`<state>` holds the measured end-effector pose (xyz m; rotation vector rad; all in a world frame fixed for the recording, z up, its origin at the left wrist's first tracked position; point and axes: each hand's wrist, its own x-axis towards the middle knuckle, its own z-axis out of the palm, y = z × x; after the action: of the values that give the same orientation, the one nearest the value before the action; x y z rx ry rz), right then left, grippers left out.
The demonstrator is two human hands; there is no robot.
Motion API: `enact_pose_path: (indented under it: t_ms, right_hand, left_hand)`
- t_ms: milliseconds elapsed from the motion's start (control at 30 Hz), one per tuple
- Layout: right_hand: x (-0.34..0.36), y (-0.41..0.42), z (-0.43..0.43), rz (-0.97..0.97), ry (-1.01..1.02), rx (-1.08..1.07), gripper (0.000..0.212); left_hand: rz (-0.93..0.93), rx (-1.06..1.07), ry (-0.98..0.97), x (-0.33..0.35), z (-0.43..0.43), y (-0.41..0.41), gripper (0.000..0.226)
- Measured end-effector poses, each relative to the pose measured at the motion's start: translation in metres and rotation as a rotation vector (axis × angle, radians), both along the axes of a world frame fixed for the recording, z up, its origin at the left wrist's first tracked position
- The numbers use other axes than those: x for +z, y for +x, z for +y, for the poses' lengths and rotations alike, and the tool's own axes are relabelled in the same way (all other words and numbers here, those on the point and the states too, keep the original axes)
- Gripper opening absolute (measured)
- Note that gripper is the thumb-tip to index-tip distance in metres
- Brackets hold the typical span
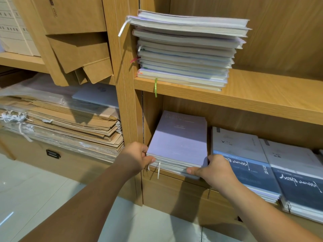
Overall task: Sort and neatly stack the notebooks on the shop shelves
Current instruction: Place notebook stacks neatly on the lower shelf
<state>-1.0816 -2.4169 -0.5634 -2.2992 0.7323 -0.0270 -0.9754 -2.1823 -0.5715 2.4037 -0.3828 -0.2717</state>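
A short stack of lilac notebooks (180, 140) lies on the lower shelf (174, 173), against the left wall of the compartment. My left hand (136, 158) grips the stack's near left corner, thumb on the front edges. My right hand (215, 170) holds the near right corner, thumb along the bottom front edge. White ribbon markers hang from the front. A tall, uneven stack of white-edged notebooks (185, 51) sits on the upper shelf (253, 91), with a green ribbon dangling over the edge.
Two stacks of grey-and-blue notebooks (244, 159) (300, 180) lie to the right on the lower shelf. The left bay holds a pile of brown paper bags (70, 123) in plastic and cardboard boxes (76, 49) above. A wooden upright (125, 84) divides the bays. Pale floor tiles lie below.
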Motion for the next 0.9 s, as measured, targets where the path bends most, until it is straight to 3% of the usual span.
enact_pose_path:
  t_ms: [233, 433, 500, 667, 900]
  right_hand:
    - [-0.001, 0.002, -0.002, -0.001, 0.006, -0.003, 0.067]
    - [-0.007, -0.002, -0.003, 0.156, 0.082, 0.016, 0.045]
    - [-0.015, -0.007, 0.003, 0.134, 0.024, 0.016, 0.041]
    - [-0.034, -0.014, 0.015, 0.014, -0.079, 0.013, 0.051]
    - [-0.044, -0.011, 0.016, -0.055, -0.05, 0.004, 0.055]
  left_hand:
    - [0.034, 0.001, 0.01, 0.006, 0.0, 0.002, 0.02]
    - [0.121, 0.022, 0.038, -0.009, 0.009, -0.004, 0.02]
    - [0.074, -0.007, 0.121, -0.018, 0.003, -0.008, 0.031]
    - [-0.006, -0.019, 0.236, -0.026, -0.006, -0.009, 0.029]
    - [-0.054, -0.023, 0.198, -0.035, -0.007, -0.007, 0.025]
